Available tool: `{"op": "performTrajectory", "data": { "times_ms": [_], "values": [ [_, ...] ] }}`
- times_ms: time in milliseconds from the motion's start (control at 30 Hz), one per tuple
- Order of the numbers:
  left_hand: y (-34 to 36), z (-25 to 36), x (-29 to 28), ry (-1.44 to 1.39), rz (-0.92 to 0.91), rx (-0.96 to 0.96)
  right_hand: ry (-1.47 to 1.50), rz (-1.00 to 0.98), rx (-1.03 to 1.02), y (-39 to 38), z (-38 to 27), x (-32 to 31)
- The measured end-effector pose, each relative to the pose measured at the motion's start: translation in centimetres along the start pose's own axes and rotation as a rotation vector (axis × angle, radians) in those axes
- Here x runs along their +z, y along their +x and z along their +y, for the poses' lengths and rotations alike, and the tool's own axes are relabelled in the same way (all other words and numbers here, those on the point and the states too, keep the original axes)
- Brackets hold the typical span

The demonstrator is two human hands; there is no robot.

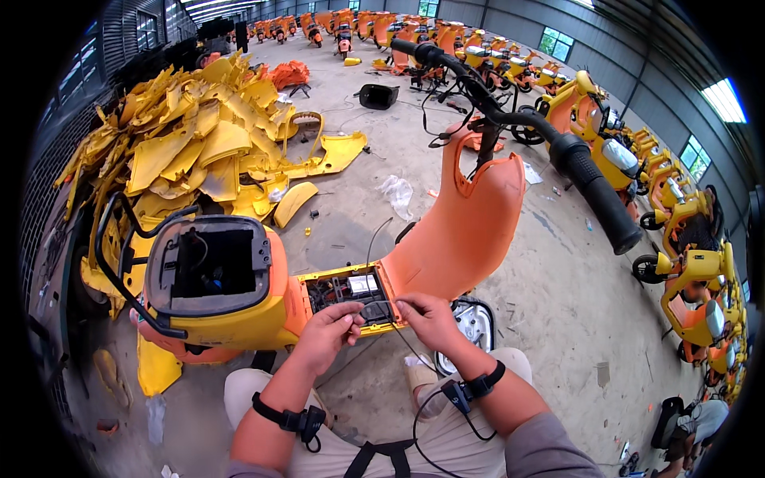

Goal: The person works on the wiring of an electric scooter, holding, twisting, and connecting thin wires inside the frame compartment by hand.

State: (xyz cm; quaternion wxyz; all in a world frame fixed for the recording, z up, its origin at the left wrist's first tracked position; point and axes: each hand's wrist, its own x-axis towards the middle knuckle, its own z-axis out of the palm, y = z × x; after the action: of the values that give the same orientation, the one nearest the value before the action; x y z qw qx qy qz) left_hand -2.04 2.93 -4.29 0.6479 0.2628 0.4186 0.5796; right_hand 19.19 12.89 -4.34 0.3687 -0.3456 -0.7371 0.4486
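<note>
An orange and yellow electric scooter stands in front of me, with its floorboard compartment uncovered and wiring and a silver box showing inside. Above the compartment, my left hand is closed, thumb and fingers pinched on one end of a thin wire. My right hand pinches the other end, so the strand spans the gap between them. A dark cable passes beneath my hands. On the left, the scooter's seat opening is uncovered and dark inside.
A large heap of yellow body panels lies at the far left. The handlebar reaches over the right side. A grey and black part lies beside my right forearm. Rows of scooters line the right wall; a person crouches lower right.
</note>
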Motion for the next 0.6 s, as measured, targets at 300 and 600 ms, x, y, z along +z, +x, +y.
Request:
{"op": "performTrajectory", "data": {
  "times_ms": [300,600],
  "values": [
    [-0.2,0.6,0.6,-0.130,-0.083,0.000,-0.179,0.154,-0.140,0.2,-1.7,-0.5],
    [-0.5,1.0,1.2,-0.132,-0.121,-0.177,-0.462,0.081,-0.374,0.6,-2.0,-0.6]
  ]
}}
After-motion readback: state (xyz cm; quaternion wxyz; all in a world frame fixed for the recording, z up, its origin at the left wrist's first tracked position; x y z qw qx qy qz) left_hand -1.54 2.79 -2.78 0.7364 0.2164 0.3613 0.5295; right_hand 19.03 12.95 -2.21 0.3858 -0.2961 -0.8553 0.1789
